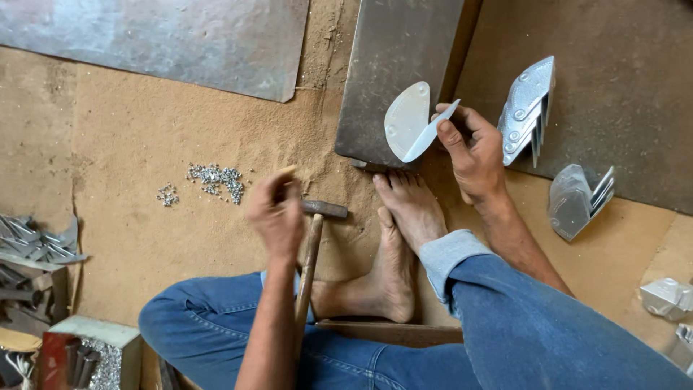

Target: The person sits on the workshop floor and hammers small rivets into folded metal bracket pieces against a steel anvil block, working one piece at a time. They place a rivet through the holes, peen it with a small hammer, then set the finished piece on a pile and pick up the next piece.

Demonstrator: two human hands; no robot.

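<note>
My right hand [473,155] grips a pale folded sheet-metal piece [410,121] with a rounded edge, held against the near end of a dark steel block [393,43]. My left hand [278,213] is blurred, its fingers bunched together above a hammer [309,260]. The hammer has a wooden handle and lies on the sandy floor against my leg. Whether the pinched fingers hold anything small cannot be made out. My bare feet [404,217] rest just in front of the block.
Small silver rivets [215,178] lie scattered on the sand to the left. Stacks of folded metal pieces [529,108] stand on a dark mat to the right, with another stack [577,198] nearer. A metal sheet [166,36] lies top left, scrap strips [36,245] at the left edge.
</note>
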